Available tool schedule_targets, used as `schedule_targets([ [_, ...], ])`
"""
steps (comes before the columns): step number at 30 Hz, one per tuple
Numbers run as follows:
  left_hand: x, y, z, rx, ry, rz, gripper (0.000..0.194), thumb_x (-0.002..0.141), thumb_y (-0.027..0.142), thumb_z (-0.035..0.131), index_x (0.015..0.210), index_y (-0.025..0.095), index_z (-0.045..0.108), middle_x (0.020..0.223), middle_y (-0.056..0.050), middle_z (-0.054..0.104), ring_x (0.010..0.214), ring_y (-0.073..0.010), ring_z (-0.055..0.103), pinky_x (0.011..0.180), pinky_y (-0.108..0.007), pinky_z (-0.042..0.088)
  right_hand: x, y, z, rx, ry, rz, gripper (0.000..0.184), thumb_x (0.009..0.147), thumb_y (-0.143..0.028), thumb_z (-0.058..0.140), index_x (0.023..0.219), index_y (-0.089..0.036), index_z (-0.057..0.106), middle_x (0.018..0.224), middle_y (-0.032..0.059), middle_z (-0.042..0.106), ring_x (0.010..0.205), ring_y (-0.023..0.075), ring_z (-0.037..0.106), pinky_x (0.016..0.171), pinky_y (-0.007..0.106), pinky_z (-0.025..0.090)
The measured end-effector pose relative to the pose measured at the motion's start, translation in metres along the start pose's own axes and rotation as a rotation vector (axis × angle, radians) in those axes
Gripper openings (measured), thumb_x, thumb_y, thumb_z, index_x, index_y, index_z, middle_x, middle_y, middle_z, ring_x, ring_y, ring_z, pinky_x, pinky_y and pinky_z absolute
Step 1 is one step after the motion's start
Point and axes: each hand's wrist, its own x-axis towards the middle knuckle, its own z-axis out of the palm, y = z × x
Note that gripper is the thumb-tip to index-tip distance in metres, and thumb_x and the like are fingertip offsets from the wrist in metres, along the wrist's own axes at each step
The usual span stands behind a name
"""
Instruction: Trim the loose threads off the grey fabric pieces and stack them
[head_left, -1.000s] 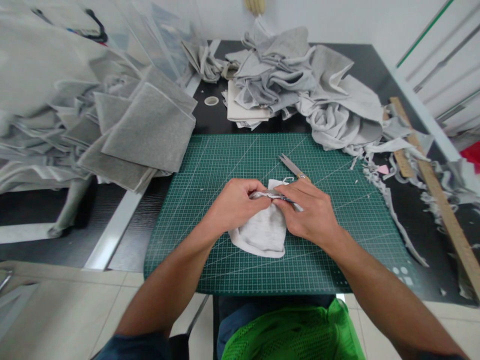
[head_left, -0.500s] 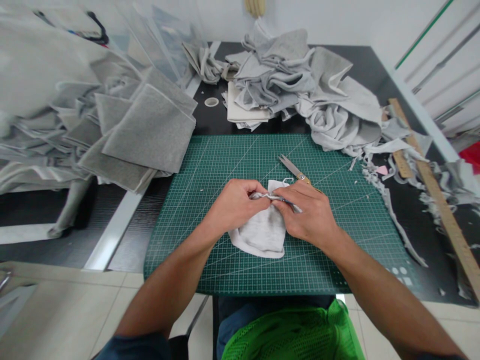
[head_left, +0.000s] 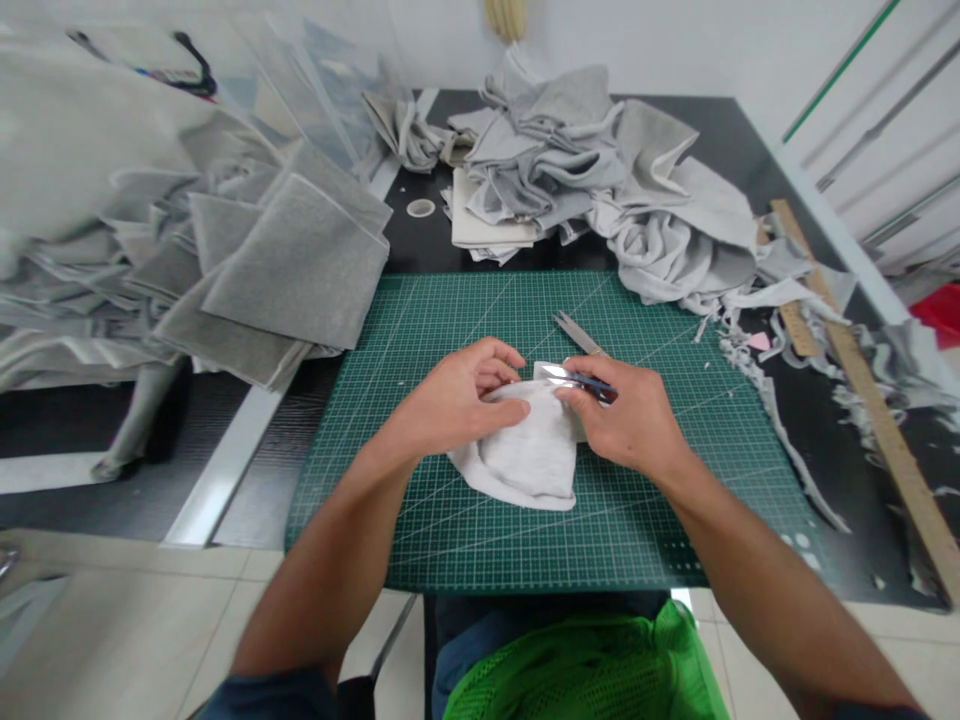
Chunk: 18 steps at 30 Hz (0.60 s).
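A light grey, curved-edged fabric piece [head_left: 529,455] stands tilted over the green cutting mat [head_left: 450,550]. At its upper left edge is my left hand [head_left: 461,400], thumb on the near face and fingers curled behind, the index finger lifted away. My right hand [head_left: 626,410] is closed around thread snips [head_left: 592,384] with a dark handle; their shiny blades lie along the fabric's top edge. A small white scrap [head_left: 547,369] shows behind that edge. Just beyond my right hand, scissors [head_left: 577,331] lie on the mat, their handles hidden behind it.
Folded grey fabric pieces [head_left: 300,270] are stacked at the left. A grey fabric heap [head_left: 547,160] lies at the back, with a white ring [head_left: 421,208] left of it. A wooden ruler [head_left: 885,410] and trimmed scraps [head_left: 787,450] line the right side.
The pinch of both hands on the fabric's top edge has loosened; my left fingers have spread and moved slightly left. The snips in my right hand have turned, and their blades now show.
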Motion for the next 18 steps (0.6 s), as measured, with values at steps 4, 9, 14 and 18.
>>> schedule_targets([
  [4, -0.001, -0.003, -0.015, 0.136, -0.018, 0.000, 0.029, 0.073, 0.018, 0.074, 0.101, 0.018, 0.066, 0.098, -0.005, 0.074, 0.091, -0.0192, 0.072, 0.080, -0.032, 0.057, 0.003, 0.003, -0.004, -0.003, -0.023, 0.047, 0.024, 0.087, -0.029, 0.071, 0.109, -0.025, 0.077, 0.105, 0.0050, 0.080, 0.092, 0.0255, 0.074, 0.084, 0.041, 0.058],
  [9, 0.000, -0.003, -0.018, 0.180, -0.026, 0.039, 0.017, 0.078, 0.017, 0.067, 0.095, 0.018, 0.069, 0.089, -0.003, 0.074, 0.083, -0.0169, 0.069, 0.074, -0.029, 0.054, 0.004, 0.004, -0.006, 0.013, -0.029, 0.056, 0.024, 0.087, -0.029, 0.071, 0.109, -0.024, 0.077, 0.108, 0.0051, 0.080, 0.093, 0.0249, 0.075, 0.087, 0.041, 0.057],
  [14, -0.001, 0.005, -0.011, 0.086, 0.039, 0.083, 0.018, 0.082, 0.018, 0.065, 0.098, 0.016, 0.070, 0.087, -0.003, 0.072, 0.075, -0.0141, 0.065, 0.066, -0.025, 0.049, 0.004, 0.007, -0.006, 0.075, -0.021, 0.065, 0.024, 0.087, -0.033, 0.071, 0.109, -0.023, 0.077, 0.104, 0.0050, 0.080, 0.088, 0.0234, 0.074, 0.083, 0.039, 0.057],
  [18, -0.003, 0.011, -0.004, 0.081, 0.057, 0.073, 0.019, 0.079, 0.021, 0.069, 0.097, 0.015, 0.073, 0.082, -0.003, 0.072, 0.068, -0.0126, 0.061, 0.059, -0.023, 0.045, 0.002, 0.006, -0.004, 0.131, -0.027, 0.093, 0.025, 0.087, -0.034, 0.072, 0.108, -0.023, 0.077, 0.096, 0.0038, 0.080, 0.081, 0.0209, 0.072, 0.075, 0.036, 0.056],
])
